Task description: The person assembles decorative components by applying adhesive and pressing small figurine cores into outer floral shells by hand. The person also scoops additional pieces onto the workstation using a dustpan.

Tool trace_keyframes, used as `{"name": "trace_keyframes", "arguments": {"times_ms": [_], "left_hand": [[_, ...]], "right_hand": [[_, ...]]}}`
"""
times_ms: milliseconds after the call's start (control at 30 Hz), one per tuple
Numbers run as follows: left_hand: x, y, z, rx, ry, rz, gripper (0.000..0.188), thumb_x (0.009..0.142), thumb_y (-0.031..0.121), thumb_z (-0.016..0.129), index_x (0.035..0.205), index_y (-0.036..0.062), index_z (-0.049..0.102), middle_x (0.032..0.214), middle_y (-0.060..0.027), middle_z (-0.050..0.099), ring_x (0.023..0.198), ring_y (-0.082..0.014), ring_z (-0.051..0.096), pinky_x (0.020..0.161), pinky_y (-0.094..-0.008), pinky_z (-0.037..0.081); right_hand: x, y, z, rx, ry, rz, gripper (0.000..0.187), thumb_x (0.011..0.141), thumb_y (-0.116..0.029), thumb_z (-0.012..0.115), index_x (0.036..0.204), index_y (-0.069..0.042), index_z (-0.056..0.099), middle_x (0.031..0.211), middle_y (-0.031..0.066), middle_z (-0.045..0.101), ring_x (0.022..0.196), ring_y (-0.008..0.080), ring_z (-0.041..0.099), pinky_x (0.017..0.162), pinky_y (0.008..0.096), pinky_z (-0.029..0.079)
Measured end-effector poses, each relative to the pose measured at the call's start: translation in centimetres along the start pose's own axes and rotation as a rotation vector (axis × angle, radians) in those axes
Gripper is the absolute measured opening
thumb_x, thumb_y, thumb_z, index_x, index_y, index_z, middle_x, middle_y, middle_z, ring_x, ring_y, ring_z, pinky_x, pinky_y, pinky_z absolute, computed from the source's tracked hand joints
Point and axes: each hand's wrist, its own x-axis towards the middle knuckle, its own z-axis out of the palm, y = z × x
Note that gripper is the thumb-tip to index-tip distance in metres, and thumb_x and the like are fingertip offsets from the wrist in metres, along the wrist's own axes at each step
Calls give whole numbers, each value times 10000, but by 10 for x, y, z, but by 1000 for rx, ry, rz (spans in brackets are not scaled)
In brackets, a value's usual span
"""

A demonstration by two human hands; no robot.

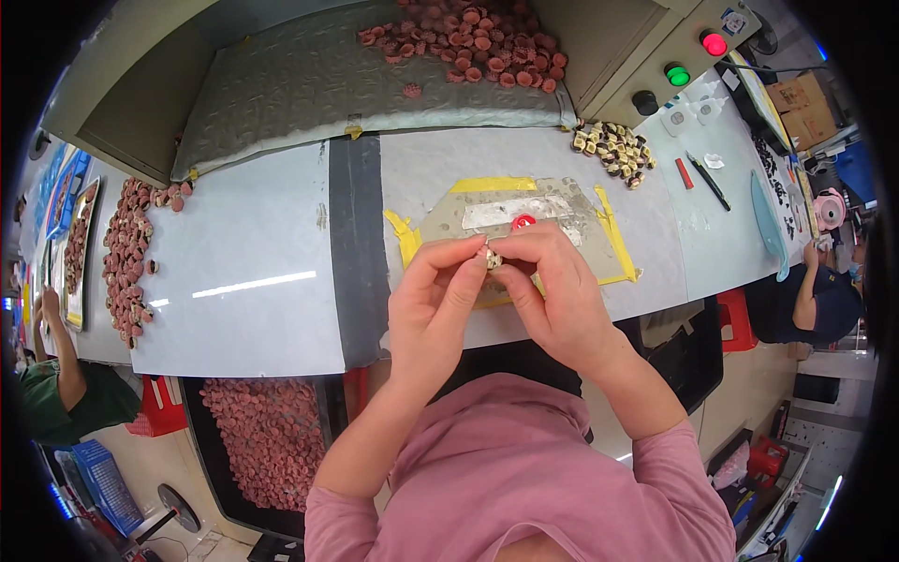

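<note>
My left hand (433, 304) and my right hand (557, 295) meet over the near side of a taped-down grey mat. Thumbs and forefingers of both pinch a small pale-and-pink piece (493, 259), largely covered by the fingertips. Just beyond the fingers lies a small round red object (523, 222), partly hidden. A white strip (487, 214) crosses the grey mat (445, 225), which yellow tape (613, 234) borders. Small cream-and-black pieces (613, 150) are heaped at the far right of it.
Pink cup-shaped pieces (478, 47) pile up inside the machine opening ahead. More pink-and-dark pieces (126, 262) line the table's left. A black bin (330, 412) of pink pieces stands below. A red marker (684, 173) and a black pen (709, 183) lie right. People work on both sides.
</note>
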Motion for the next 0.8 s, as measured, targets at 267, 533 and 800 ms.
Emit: {"name": "trace_keyframes", "arguments": {"times_ms": [267, 533, 800], "left_hand": [[1, 7, -5, -134, -97, -129, 318, 928, 65, 528, 1237, 5, 485, 1014, -60, 563, 933, -99, 550, 847, -240, 455], [7, 12, -7, -130, -219, -148, 474, 927, 61, 509, 1355, 8, 311, 954, -53, 554, 883, -93, 530, 780, -237, 442], [10, 19, 10, -151, -344, -351, 432, 959, 202, 488, 1338, 44, 352, 1010, -46, 559, 903, -100, 538, 805, -240, 436]], "right_hand": [[6, 0, -13, 174, -116, 146, 293, 804, -94, 674, 1067, -47, 554, 979, 73, 531, 860, 227, 541, 731, 313, 457], [9, 14, -18, 181, -212, -8, 248, 742, -129, 721, 967, -82, 628, 940, 53, 547, 889, 223, 533, 759, 315, 450], [1, 11, -40, -36, -206, -87, 262, 772, -114, 698, 1016, -73, 611, 961, 63, 553, 886, 212, 554, 752, 316, 457]]}}
